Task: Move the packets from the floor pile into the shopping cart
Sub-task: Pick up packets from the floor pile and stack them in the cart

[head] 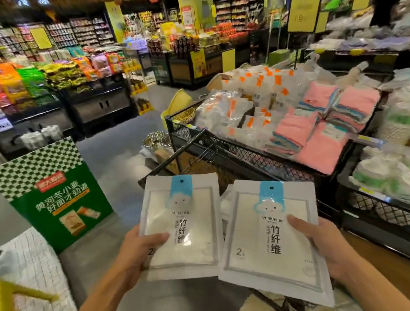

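Supermarket aisle, grey floor (pixel 110 151), stocked shelves (pixel 75 33).

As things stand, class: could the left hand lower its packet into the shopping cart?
Probably yes. The left hand grips its packet just in front of the shopping cart, and nothing visible lies between them; the cart's inside is mostly hidden, though.

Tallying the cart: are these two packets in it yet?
Not yet. The left hand holds one packet, the right hand the other packet, both above the cart.
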